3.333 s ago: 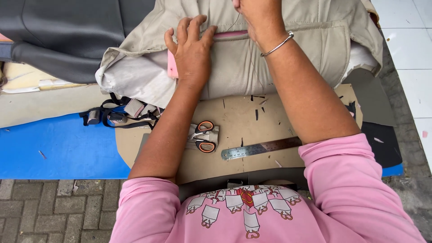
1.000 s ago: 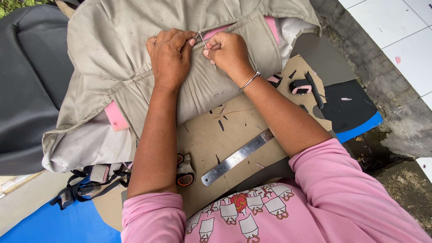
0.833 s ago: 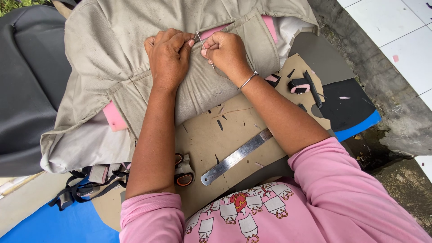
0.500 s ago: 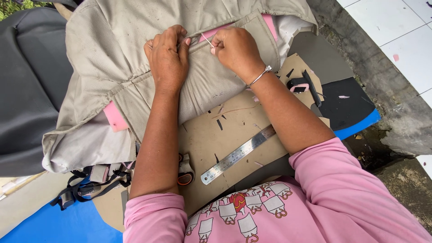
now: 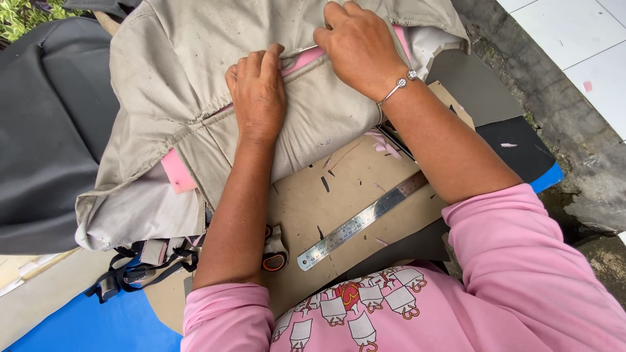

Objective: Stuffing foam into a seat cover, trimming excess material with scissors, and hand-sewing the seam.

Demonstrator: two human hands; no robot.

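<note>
Left hand (image 5: 259, 98) pressed flat, open, on the beige seat cover (image 5: 195, 72); right hand (image 5: 355, 42) at two o'clock pinched its pink-foam seam (image 5: 301, 60) (running eight-to-two), nearer.

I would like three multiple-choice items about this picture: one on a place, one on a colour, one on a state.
1. Where does the metal ruler lie?
A. on the brown board
B. on the grey seat
C. in the right hand

2. What colour is the foam strip at the seam of the beige cover?
A. green
B. pink
C. black

3. How is the left hand?
A. lifted in the air
B. holding the scissors
C. pressed flat on the cover

Answers:
1. A, the ruler rests diagonally on the brown board between the forearms.
2. B, the pink foam shows at the seam and at the cover's edge.
3. C, the palm and fingers lie on the cover beside the right hand; the scissors lie untouched on the board.
</note>
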